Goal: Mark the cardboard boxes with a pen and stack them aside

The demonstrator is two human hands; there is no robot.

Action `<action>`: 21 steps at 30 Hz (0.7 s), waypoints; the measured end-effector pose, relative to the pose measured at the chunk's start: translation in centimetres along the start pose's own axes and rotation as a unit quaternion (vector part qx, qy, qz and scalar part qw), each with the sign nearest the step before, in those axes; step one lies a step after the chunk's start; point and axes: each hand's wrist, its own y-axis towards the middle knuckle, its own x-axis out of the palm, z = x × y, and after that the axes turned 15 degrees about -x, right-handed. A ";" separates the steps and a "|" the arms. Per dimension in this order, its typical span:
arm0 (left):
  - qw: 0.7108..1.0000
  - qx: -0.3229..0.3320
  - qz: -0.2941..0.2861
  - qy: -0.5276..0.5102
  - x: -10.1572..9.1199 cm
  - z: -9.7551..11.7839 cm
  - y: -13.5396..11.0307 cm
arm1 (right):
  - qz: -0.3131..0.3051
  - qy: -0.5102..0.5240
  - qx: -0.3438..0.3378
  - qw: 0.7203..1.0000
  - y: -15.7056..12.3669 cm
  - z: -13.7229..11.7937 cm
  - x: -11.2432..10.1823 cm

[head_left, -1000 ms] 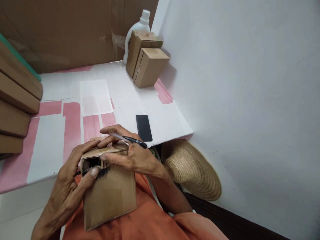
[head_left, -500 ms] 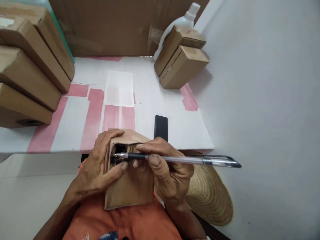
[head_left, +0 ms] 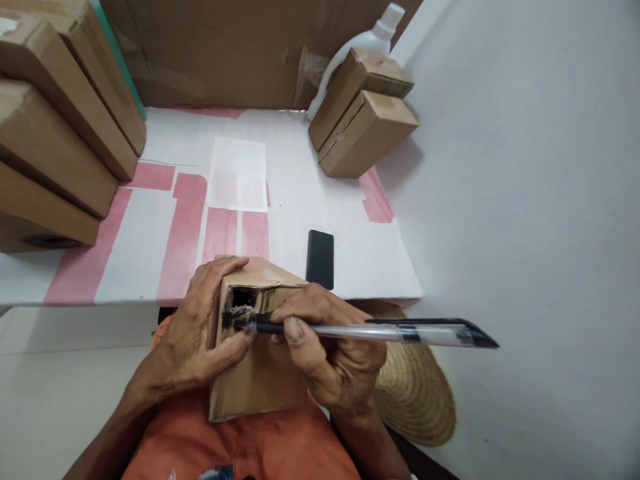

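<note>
A small cardboard box (head_left: pixel 260 373) stands on my lap, against my orange clothing. My left hand (head_left: pixel 193 333) is wrapped round its left side, thumb on the front face. My right hand (head_left: pixel 330 347) pinches a clear pen with a black cap (head_left: pixel 380 331). The pen lies almost level, cap end out to the right. Its tip touches a black inked patch around a dark hole (head_left: pixel 241 308) near the box's top front edge.
A low white and pink table (head_left: pixel 175 220) lies ahead with a black phone (head_left: pixel 320 259) near its front edge. Stacked cardboard boxes (head_left: pixel 55 127) stand at the left. Two boxes (head_left: pixel 363 123) and a white bottle (head_left: pixel 370 40) sit at the back right. A straw hat (head_left: pixel 420 393) rests by the white wall.
The view swung left and closer. My right hand turned the pen from lying across the box top to point its tip at the dark hole, then shifted the tip slightly lower.
</note>
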 end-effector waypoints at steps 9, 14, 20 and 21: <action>0.999 -0.034 0.014 0.008 -0.7 -0.9 -0.1 | 0.248 0.027 0.064 0.966 2.4 2.4 -2.8; 0.998 -0.057 0.029 0.008 -0.5 -0.4 -0.6 | 0.079 -0.132 0.213 0.965 4.8 11.3 -4.4; 0.994 -0.106 0.029 0.000 -0.5 0.0 -0.6 | -0.299 -0.299 0.325 0.846 3.4 17.3 0.8; 0.993 -0.111 0.031 0.001 -0.5 0.1 -0.6 | -0.299 -0.303 0.333 0.841 3.3 17.5 1.6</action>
